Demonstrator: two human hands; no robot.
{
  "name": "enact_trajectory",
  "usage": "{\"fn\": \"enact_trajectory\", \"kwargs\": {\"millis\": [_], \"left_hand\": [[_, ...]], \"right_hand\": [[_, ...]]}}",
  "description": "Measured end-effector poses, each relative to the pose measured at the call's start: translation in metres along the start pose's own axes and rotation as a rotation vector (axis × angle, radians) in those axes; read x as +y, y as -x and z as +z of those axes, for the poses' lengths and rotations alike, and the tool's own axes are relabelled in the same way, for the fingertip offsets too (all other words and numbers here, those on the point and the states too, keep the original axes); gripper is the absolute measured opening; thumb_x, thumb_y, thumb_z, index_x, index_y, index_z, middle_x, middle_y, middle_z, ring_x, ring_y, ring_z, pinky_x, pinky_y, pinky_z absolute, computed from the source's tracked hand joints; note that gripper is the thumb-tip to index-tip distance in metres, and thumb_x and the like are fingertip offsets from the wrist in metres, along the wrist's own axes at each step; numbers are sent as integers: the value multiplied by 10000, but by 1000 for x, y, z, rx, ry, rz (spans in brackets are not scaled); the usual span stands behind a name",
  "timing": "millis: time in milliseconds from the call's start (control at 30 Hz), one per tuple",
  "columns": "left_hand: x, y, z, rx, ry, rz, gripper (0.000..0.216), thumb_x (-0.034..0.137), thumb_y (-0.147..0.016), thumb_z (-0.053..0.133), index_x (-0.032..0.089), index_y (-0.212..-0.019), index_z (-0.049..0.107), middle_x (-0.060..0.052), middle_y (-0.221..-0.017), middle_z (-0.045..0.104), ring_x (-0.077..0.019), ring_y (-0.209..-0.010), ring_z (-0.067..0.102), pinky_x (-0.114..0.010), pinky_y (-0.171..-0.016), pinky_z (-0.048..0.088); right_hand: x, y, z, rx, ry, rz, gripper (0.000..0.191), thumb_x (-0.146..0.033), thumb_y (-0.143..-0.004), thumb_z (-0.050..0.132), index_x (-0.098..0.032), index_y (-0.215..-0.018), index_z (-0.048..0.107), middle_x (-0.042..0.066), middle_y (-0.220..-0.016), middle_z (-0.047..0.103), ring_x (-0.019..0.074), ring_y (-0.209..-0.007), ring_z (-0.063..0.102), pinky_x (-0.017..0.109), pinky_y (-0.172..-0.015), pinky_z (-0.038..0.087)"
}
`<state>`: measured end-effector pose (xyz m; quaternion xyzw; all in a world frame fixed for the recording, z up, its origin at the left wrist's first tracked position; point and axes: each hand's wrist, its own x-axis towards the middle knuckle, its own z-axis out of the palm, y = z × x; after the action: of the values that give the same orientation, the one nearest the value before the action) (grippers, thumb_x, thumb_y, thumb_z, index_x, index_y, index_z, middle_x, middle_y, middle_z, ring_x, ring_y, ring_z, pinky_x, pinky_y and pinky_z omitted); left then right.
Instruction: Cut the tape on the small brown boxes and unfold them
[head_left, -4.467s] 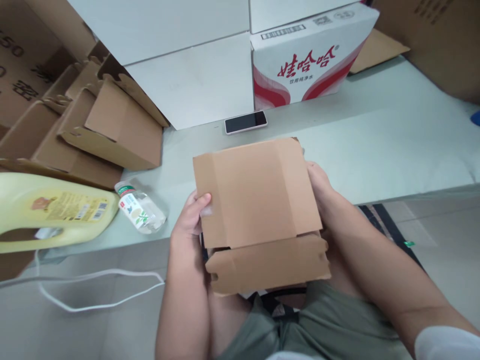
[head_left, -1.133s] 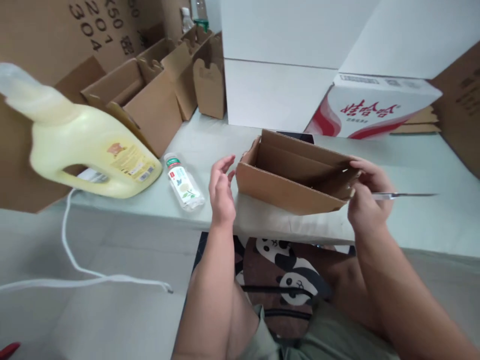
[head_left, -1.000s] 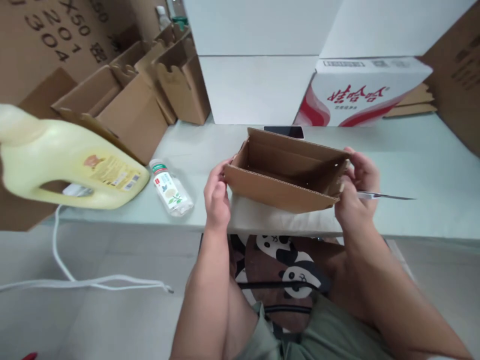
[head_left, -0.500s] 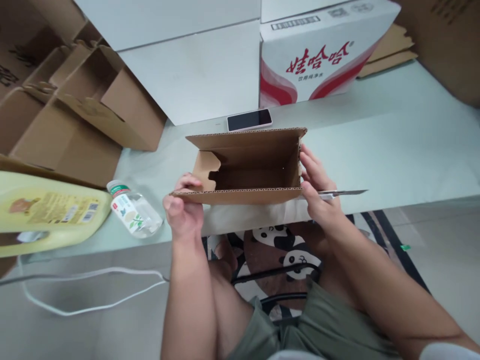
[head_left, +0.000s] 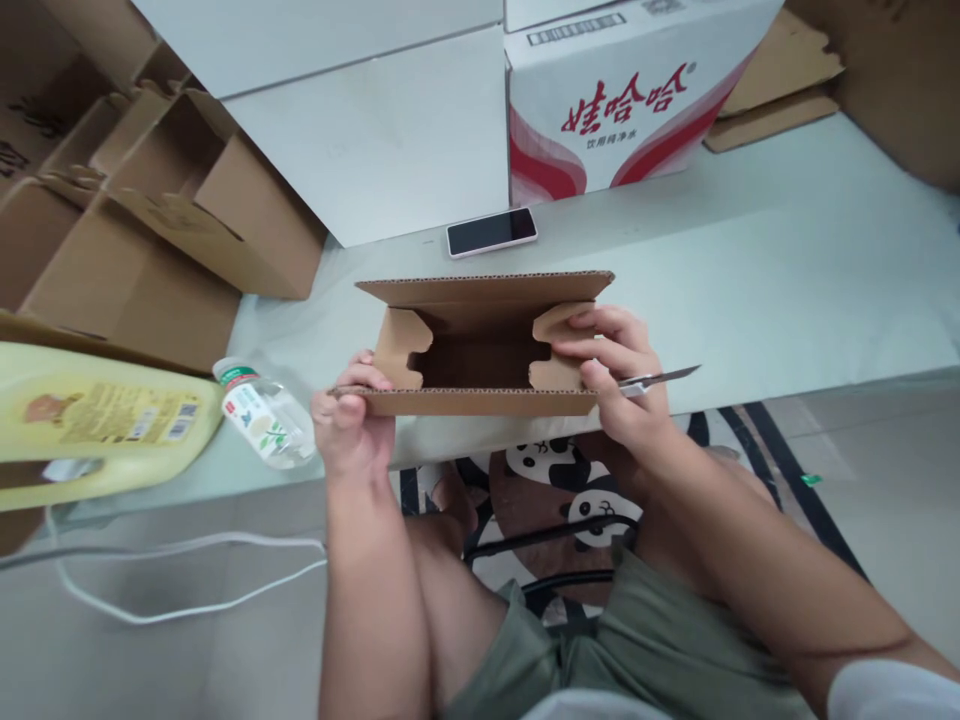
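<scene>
An open cardboard box (head_left: 480, 403) is held over the table's near edge, its opening towards me. The long back flap stands up, and both short end flaps are folded inwards. My left hand (head_left: 354, 425) is closed on the box's left end, thumb in front and fingers behind. At the other end, my right hand (head_left: 626, 375) presses its fingers against the right end flap (head_left: 559, 345). Tucked in that same hand is a knife (head_left: 671, 375), its thin blade pointing right; most of its handle is hidden.
Several open cardboard boxes (head_left: 142, 250) stand at the left. Before them are a yellow jug (head_left: 112, 420) and a clear bottle (head_left: 270, 415). Behind my box lie a phone (head_left: 491, 232) and a white-red carton (head_left: 600, 130). Flattened cardboard (head_left: 780, 80) rests back right on the pale tablecloth (head_left: 810, 260).
The right end flap has been folded inwards by my right hand, whose fingers moved from the outer side onto the flap. The box has shifted slightly left and tilted.
</scene>
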<state>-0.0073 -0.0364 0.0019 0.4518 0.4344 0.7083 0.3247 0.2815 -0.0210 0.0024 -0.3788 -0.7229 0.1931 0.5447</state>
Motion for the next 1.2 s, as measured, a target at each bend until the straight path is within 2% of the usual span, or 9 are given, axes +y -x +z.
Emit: {"fn": "enact_trajectory", "kwargs": {"millis": [167, 300, 433, 533, 700, 867, 967, 1100, 1200], "left_hand": [[0, -2, 11, 150, -23, -94, 550, 692, -524, 866, 201, -641, 649, -17, -750, 603, -178, -803, 589, -343, -767, 502], [-5, -4, 14, 188, -37, -46, 542, 627, -558, 891, 216, -791, 627, 35, -738, 576, -103, -681, 544, -253, -684, 460], [-6, -4, 16, 171, -48, 22, 521, 533, -615, 899, 247, -911, 580, 48, -778, 582, -109, -732, 579, -245, -739, 474], [-4, -5, 17, 145, -97, 65, 522, 515, -633, 887, 251, -964, 580, -13, -1020, 669, -163, -973, 641, -289, -880, 497], [-6, -4, 14, 104, -203, 116, 447, 487, -723, 827, 278, -1086, 672, -39, -1303, 653, -211, -1186, 629, -363, -1039, 478], [-8, -1, 10, -36, -327, 144, 213, 418, -885, 671, 256, -960, 786, -43, -1273, 716, -250, -1269, 624, -451, -1153, 422], [-7, -1, 9, -33, -347, 150, 198, 372, -865, 676, 261, -971, 800, -34, -1241, 740, -247, -1249, 641, -453, -1146, 438], [-9, -9, 4, 93, -257, 108, 167, 278, -807, 662, 241, -895, 800, -25, -1161, 769, -250, -1222, 651, -456, -1133, 446], [-14, -16, -3, 234, -85, 76, 161, 202, -768, 626, 223, -815, 779, -17, -1068, 787, -230, -1168, 666, -439, -1130, 437]], "right_hand": [[0, 1, 10, 31, -43, 164, 320, -441, -979, 525, -350, -1252, 664, 75, -1450, 494, 304, -1371, 497, 530, -1096, 478], [-1, 0, 11, 9, -95, 226, 587, -507, -969, 521, -433, -1525, 348, 8, -1703, 185, 300, -1563, 260, 530, -1192, 389], [1, -1, 13, -37, -225, 235, 717, -550, -967, 502, -420, -1589, 170, 31, -1690, 258, 280, -1561, 279, 527, -1232, 342], [6, 0, 12, -3, -256, 239, 671, -555, -941, 541, -412, -1550, 299, 46, -1587, 405, 284, -1503, 380, 513, -1229, 361], [10, 2, 3, 8, -272, 174, 269, -442, -921, 579, -347, -1132, 715, 40, -1365, 559, 323, -1470, 419, 550, -1248, 328], [9, 0, 0, -8, -193, 119, 249, -352, -898, 586, -348, -1105, 725, 35, -1364, 598, 334, -1451, 448, 585, -1241, 321], [16, 2, 1, -6, -260, 189, 412, -316, -849, 597, -369, -1255, 647, 10, -1497, 530, 314, -1477, 420, 557, -1207, 381], [36, 4, 3, 156, -335, 440, 543, -241, -760, 564, -358, -1290, 589, 10, -1453, 587, 286, -1380, 527, 545, -1122, 461], [43, 5, 6, 37, -395, 650, 428, -237, -741, 550, -277, -1154, 654, 53, -1191, 726, 283, -1170, 658, 566, -1072, 483]]}}
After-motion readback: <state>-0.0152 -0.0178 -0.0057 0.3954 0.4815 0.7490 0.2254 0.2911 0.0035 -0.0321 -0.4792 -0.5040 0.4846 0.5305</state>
